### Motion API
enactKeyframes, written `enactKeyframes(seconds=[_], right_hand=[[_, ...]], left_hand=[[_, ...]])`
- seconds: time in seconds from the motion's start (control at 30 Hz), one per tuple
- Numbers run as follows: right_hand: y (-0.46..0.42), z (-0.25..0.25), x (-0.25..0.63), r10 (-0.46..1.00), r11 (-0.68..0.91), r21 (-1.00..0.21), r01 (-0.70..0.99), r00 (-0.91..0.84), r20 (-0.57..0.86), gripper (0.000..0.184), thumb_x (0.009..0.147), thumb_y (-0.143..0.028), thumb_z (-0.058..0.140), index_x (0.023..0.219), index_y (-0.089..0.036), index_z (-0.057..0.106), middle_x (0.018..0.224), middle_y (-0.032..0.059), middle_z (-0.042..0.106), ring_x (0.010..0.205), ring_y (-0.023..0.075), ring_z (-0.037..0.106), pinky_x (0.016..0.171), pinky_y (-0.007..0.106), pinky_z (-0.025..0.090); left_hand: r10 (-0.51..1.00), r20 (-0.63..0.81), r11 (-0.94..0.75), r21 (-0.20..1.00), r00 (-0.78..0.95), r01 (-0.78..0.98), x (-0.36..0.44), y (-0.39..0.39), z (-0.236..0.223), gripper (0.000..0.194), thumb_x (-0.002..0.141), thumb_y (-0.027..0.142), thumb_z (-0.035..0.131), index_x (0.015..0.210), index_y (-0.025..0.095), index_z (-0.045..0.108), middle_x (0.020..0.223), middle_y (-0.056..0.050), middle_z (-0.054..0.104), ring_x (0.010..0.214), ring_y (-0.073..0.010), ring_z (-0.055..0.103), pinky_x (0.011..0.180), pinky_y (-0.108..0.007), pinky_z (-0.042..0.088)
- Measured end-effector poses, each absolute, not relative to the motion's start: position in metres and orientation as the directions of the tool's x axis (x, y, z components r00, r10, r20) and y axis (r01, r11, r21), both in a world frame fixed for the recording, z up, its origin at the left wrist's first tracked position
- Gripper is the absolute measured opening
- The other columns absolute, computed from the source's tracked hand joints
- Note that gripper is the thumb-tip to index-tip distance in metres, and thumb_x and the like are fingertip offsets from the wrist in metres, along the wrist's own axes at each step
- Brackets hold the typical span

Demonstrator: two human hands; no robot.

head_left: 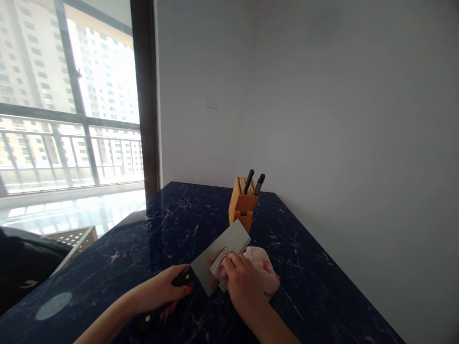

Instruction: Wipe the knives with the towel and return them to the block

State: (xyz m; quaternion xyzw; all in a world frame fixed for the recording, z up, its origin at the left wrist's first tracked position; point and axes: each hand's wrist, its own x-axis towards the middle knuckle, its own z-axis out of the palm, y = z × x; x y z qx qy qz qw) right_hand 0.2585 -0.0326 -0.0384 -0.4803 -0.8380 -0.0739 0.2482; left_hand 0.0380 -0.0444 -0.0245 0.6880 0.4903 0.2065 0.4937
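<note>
A cleaver (225, 246) with a broad steel blade and a black riveted handle is held over the dark table. Its blade points up and to the right, toward the knife block. My left hand (170, 285) is closed around the handle. In my right hand (242, 279) is a folded whitish cloth (264, 271) with red markings, pressed against the face of the blade. Part of the cloth hangs out to the right of the hand. Below my left hand, another black riveted handle (148, 316) shows; what it belongs to is hidden.
A wooden knife block (239, 203) with two dark-handled tools in its slots stands beyond the blade. The blue-black marbled table (186, 205) meets a wall at right. A pale round patch (53, 306) lies near left. Beside the table are a crate (81, 241) and dark fabric (28, 267).
</note>
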Motion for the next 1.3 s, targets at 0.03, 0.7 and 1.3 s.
enactKeyframes(seconds=[0.03, 0.7, 1.3], right_hand=[[-0.028, -0.035, 0.264, 0.786, 0.481, -0.117, 0.869, -0.368, 0.498, 0.027, 0.079, -0.004, 0.039, 0.093, -0.02, 0.056, 0.096, 0.0044, 0.058, 0.088, 0.0204, 0.053, 0.076, 0.033, 0.042], [-0.013, -0.028, 0.282, 0.759, 0.452, -0.283, 0.846, -0.199, 0.62, 0.041, 0.077, -0.004, 0.039, 0.114, -0.019, 0.048, 0.107, 0.0062, 0.055, 0.1, 0.0197, 0.049, 0.087, 0.035, 0.042], [-0.024, -0.037, 0.26, 0.678, 0.634, -0.247, 0.733, -0.374, 0.632, 0.035, 0.08, -0.003, 0.04, 0.106, -0.021, 0.055, 0.101, 0.0036, 0.059, 0.098, 0.0196, 0.05, 0.086, 0.036, 0.044]], left_hand=[[0.878, -0.209, -0.025, 0.879, 0.431, 0.476, 0.038, -0.045, -0.024, 0.026, 0.073, 0.037, 0.054, 0.091, 0.019, 0.054, 0.058, 0.006, 0.054, 0.045, -0.008, 0.049, 0.043, -0.017, 0.038], [0.866, -0.224, -0.033, 0.867, 0.447, 0.498, 0.045, -0.048, -0.024, 0.029, 0.075, 0.037, 0.05, 0.098, 0.019, 0.053, 0.059, 0.005, 0.059, 0.045, -0.0111, 0.054, 0.039, -0.018, 0.038], [0.875, -0.196, -0.075, 0.849, 0.443, 0.524, 0.042, -0.045, -0.032, 0.023, 0.074, 0.03, 0.048, 0.092, 0.017, 0.053, 0.057, 0.005, 0.057, 0.044, -0.0097, 0.052, 0.039, -0.017, 0.038]])
